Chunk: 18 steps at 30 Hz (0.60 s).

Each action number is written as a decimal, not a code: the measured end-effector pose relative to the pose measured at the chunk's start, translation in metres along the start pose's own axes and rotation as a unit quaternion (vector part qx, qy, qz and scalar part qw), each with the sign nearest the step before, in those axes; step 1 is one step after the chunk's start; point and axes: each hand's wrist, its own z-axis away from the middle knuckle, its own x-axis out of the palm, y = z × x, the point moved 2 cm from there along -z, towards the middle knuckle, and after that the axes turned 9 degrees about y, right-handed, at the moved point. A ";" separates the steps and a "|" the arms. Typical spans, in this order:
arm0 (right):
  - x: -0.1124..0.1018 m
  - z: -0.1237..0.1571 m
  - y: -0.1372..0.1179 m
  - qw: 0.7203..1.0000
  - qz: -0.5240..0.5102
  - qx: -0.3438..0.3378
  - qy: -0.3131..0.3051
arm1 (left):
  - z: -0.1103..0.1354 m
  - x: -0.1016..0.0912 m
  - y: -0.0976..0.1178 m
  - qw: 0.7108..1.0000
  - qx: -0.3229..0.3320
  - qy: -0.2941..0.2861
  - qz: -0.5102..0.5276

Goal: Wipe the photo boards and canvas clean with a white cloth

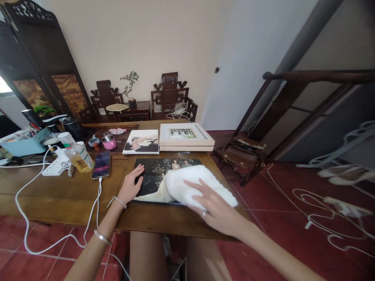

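Note:
A glossy wedding photo panel lies flat at the front of the wooden table. My left hand rests on its left edge, fingers stretched and thumb apart, gripping nothing. Over the right part of the photo is a bunched white cloth, which covers much of the picture. My right hand presses down on the cloth and holds it against the photo, with some fingers extended across the top. The cloth's right end reaches past the panel's right side.
Behind the photo lie a light-framed picture and a white-edged photo board. To the left are a phone on a cable, a bottle of yellow liquid, a power strip and a pink cup. A chair stands right.

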 end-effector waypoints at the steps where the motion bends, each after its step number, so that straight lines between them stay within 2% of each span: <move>1: 0.001 -0.008 0.012 1.000 0.011 0.012 0.007 | 0.000 0.000 -0.001 1.000 0.002 -0.001 -0.001; 6: 0.008 -0.056 0.072 0.995 0.072 0.061 0.029 | 0.000 0.000 -0.004 1.000 0.013 -0.005 0.000; 9: 0.013 -0.071 0.085 0.993 0.086 0.078 0.027 | 0.000 0.000 -0.005 1.000 0.013 -0.003 0.000; 12: 0.015 -0.062 0.071 0.993 0.090 0.069 0.027 | 0.000 0.000 -0.003 1.000 0.010 -0.004 -0.004; 18: 0.002 0.002 -0.002 0.999 0.049 0.009 -0.008 | 0.000 0.000 0.001 1.000 0.000 -0.001 -0.003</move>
